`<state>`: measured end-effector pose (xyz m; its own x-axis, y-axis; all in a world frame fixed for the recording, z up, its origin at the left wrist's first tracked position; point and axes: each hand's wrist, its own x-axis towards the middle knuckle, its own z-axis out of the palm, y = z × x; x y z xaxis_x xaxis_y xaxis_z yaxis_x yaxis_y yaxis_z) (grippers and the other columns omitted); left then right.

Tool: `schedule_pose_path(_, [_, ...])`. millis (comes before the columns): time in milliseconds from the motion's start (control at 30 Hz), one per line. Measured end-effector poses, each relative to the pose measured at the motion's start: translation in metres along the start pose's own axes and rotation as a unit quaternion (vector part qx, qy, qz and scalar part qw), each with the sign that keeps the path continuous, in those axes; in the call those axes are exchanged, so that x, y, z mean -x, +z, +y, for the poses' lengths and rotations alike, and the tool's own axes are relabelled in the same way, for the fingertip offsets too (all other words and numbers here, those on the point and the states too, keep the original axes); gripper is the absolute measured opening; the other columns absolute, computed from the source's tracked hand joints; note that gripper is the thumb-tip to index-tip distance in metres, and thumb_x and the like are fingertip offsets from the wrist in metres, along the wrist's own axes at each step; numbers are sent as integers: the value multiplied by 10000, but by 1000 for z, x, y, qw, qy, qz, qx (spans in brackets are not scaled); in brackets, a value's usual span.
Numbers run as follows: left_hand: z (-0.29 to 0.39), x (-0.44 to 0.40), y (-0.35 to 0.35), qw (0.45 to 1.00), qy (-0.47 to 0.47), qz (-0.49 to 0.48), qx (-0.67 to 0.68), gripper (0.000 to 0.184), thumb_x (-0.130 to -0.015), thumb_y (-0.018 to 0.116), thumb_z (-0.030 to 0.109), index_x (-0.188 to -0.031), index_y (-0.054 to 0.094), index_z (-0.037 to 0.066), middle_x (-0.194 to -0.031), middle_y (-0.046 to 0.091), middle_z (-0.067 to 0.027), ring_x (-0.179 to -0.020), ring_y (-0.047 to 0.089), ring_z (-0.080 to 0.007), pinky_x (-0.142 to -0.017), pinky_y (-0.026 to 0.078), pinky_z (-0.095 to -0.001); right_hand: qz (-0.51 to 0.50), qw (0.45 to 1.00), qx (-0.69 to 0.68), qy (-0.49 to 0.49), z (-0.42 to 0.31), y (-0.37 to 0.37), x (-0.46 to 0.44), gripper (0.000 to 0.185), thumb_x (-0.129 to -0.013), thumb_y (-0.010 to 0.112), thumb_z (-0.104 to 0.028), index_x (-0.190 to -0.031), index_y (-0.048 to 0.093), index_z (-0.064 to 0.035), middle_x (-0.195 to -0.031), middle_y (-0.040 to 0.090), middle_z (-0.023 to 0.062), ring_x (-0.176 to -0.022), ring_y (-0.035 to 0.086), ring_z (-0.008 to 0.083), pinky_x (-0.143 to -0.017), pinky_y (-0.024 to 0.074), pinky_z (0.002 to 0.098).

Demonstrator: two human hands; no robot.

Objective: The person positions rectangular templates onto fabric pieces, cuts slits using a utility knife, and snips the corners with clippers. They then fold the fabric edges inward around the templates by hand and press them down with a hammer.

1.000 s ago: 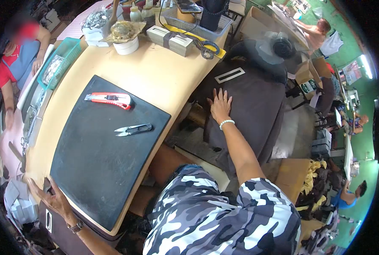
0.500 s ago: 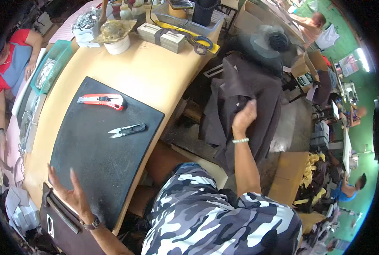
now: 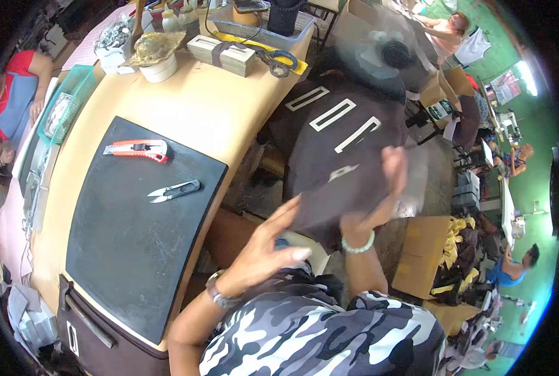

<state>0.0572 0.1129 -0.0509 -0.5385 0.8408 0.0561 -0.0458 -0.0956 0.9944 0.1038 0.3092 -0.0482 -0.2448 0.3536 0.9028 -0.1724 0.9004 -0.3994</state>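
Observation:
My right hand (image 3: 379,197), smeared by motion, grips the right side of a dark brown fabric piece (image 3: 336,200) above my lap. My left hand (image 3: 263,247) is open near the piece's left edge, its fingers stretched out and thumb apart; whether the fingertips touch the fabric I cannot tell. Beyond lies more dark brown fabric (image 3: 311,147) bearing several pale rectangular frames (image 3: 331,117). To the left, a red utility knife (image 3: 138,149) and small thread snips (image 3: 176,190) lie on a black mat (image 3: 135,250).
The tan table (image 3: 185,103) carries a white pot (image 3: 159,66), a bundle of strapped pale blocks (image 3: 221,55), scissors (image 3: 280,61) and a clear bin (image 3: 292,34). Brown fabric (image 3: 113,351) hangs over its near corner. A co-worker (image 3: 19,94) is at the far left; a cardboard box (image 3: 420,254) stands right.
My left hand has moved right from over the mat to the fabric. My right hand has drawn a fabric piece nearer, and the pale frames on the fabric beyond now show.

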Motion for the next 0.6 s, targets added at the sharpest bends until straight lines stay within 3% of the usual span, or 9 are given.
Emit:
schedule_pose_path(100, [-30,-10,21,934,-161,115,297,592,-835,624,339,-1268,478,-39,-1329,462,-161,-1207,466,-284,-1041,334,-352,-193,978,28,-71,-33,-12,18,483,-952,340,-352,-1247,536,-22,-1327,479,155,-1281,366,382,-1096,76,560])
schedule_pose_path(133, [7,-20,17,928,-112,78,347,496,-893,550,289,-1285,455,1,-1233,525,-99,-1138,501,-215,-1002,374,-334,-238,969,11,-59,-45,-11,27,471,-945,367,-362,-1228,555,-36,-1342,468,146,-1298,346,379,-1089,37,583])
schedule_pose_path(200, [22,-16,11,885,-164,196,389,541,-936,419,389,-1351,388,43,-1292,508,-125,-1150,512,-229,-1011,391,-367,-310,948,-4,-71,-62,-11,41,478,-932,402,-391,-1183,589,-30,-1355,456,147,-1320,310,387,-1068,54,615])
schedule_pose_path(233, [18,-18,-1,893,-119,158,403,510,-937,403,348,-1354,395,53,-1274,523,-144,-1152,515,-238,-1006,397,-365,-342,937,-24,-66,-71,-8,46,485,-931,404,-404,-1167,599,-28,-1358,451,151,-1317,312,392,-1060,58,622])
schedule_pose_path(300, [18,-9,-14,930,-72,205,298,539,-917,424,330,-1335,398,-8,-1278,517,-175,-1158,518,-265,-1013,392,-391,-412,904,-99,-58,-83,-2,40,502,-930,410,-426,-1131,619,-16,-1369,434,165,-1311,319,404,-1042,87,635])
schedule_pose_path(400, [46,25,-36,960,14,235,151,574,-879,492,361,-1260,459,-68,-1273,518,-204,-1165,518,-293,-1028,378,-407,-377,893,-240,-55,-78,14,-1,656,-886,476,-509,-1259,504,29,-1377,405,214,-1296,344,415,-1022,186,626])
schedule_pose_path(467, [57,45,-52,969,68,208,112,588,-844,548,461,-1087,563,-74,-1169,573,-255,-1068,571,-395,-1001,388,-498,-363,881,-301,34,-82,35,-32,747,-858,538,-509,-1336,401,49,-1363,408,245,-1280,372,407,-1039,247,544])
schedule_pose_path(533, [73,65,-61,964,141,193,113,528,-877,527,455,-1047,539,-45,-1092,561,-345,-973,601,-438,-862,475,-508,-466,797,-381,40,-87,57,-55,785,-833,620,-473,-1339,376,75,-1249,509,247,-1206,473,345,-1019,338,376])
schedule_pose_path(600, [91,82,-64,957,185,193,113,452,-899,519,412,-1048,514,-15,-1084,526,-402,-957,597,-465,-787,517,-518,-646,556,-511,116,-92,83,-77,708,-863,612,-383,-1359,361,55,-1177,557,168,-1126,512,235,-983,365,341])
